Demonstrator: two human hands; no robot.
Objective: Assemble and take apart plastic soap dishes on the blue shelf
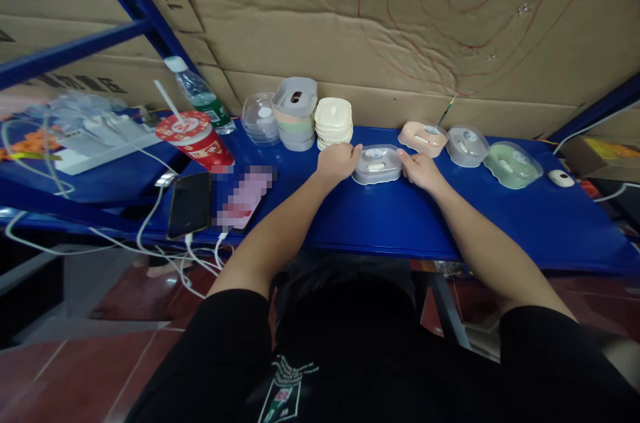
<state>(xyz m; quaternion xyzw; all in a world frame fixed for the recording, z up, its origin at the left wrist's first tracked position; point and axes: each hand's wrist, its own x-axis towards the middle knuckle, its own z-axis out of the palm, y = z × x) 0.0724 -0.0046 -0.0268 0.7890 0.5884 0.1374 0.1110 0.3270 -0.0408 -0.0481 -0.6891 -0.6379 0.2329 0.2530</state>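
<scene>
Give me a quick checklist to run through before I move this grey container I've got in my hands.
1. Left hand at the grey container's left end: ok.
2. Right hand at its right end: ok.
3. Clear lid on top: ok.
4. Lid sealed all round: cannot tell.
5. Free space around left hand: not ok, the cream stack is right behind it.
6. Red cup away from both hands: ok, it's off to the left, near the bottle.

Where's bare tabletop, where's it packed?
Bare: blue table between left arm and right arm, nearer than the held grey container; also right of the right arm, nearer than the green container. Packed: left end, with phones, cup, cables; back edge, with stacks.
</scene>
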